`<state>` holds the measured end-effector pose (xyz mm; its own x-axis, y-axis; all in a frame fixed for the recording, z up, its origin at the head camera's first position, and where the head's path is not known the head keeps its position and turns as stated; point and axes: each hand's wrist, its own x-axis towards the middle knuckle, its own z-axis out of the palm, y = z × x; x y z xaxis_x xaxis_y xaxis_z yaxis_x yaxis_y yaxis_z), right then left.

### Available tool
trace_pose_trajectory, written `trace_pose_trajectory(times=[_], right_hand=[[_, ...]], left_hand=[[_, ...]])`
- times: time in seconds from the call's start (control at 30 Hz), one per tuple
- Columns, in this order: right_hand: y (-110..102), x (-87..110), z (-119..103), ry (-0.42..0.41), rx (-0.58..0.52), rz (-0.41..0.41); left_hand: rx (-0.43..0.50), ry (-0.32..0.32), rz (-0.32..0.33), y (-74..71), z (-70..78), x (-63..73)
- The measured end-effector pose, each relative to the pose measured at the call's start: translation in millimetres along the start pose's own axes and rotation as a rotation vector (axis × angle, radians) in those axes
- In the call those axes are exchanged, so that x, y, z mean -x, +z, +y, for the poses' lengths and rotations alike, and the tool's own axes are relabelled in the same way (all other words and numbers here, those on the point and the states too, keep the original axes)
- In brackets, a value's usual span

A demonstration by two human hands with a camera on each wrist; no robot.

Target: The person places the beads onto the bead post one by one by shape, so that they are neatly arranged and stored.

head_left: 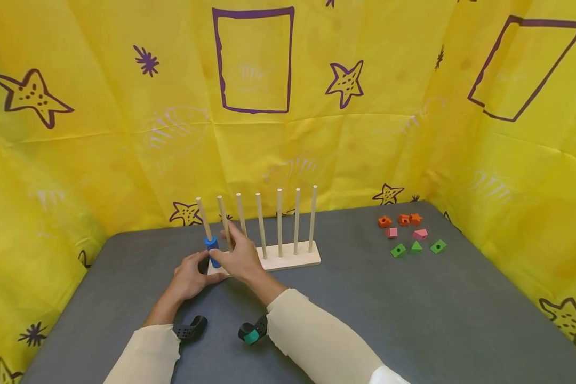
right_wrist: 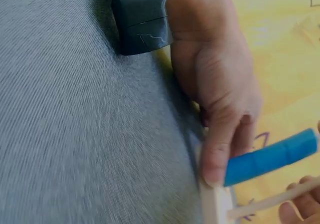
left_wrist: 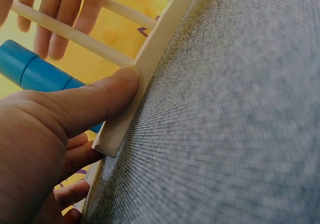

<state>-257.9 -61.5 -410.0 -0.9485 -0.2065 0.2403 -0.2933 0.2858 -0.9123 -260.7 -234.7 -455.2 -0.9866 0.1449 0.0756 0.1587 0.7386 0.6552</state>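
Observation:
A wooden peg stand with several upright pegs sits on the table. Blue cylinders are stacked on its leftmost peg. My left hand grips the left end of the base; in the left wrist view the thumb presses the front edge, other fingers behind it. My right hand is beside the blue stack and the second peg. Its fingers extend loosely behind that peg in the left wrist view, gripping nothing visible. The right wrist view mostly shows the left hand beside the blue stack.
On the table's right side lie small orange blocks, pink blocks and green blocks. Yellow patterned cloth stands behind and along both sides of the grey table. Both wrists wear black camera mounts.

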Motion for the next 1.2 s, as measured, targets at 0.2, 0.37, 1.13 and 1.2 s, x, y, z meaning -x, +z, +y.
trace_pose_trajectory(times=[0.2,0.37,1.13,1.2], right_hand=[[-23,12.8,-10,-0.019,0.059,-0.092],[-50,28.2,-28,-0.075,0.021,-0.154],[-185,70.4,-60,-0.433,0.073,0.044],[-196,74.2,-58,-0.44,0.072,0.062]], left_hand=[[-0.008,-0.024,-0.009,0.0,1.7,0.0],[-0.017,-0.047,-0.022,0.0,2.7,1.4],[-0.011,-0.102,-0.02,2.2,2.9,3.2],[-0.014,-0.102,-0.02,2.6,2.3,3.1]])
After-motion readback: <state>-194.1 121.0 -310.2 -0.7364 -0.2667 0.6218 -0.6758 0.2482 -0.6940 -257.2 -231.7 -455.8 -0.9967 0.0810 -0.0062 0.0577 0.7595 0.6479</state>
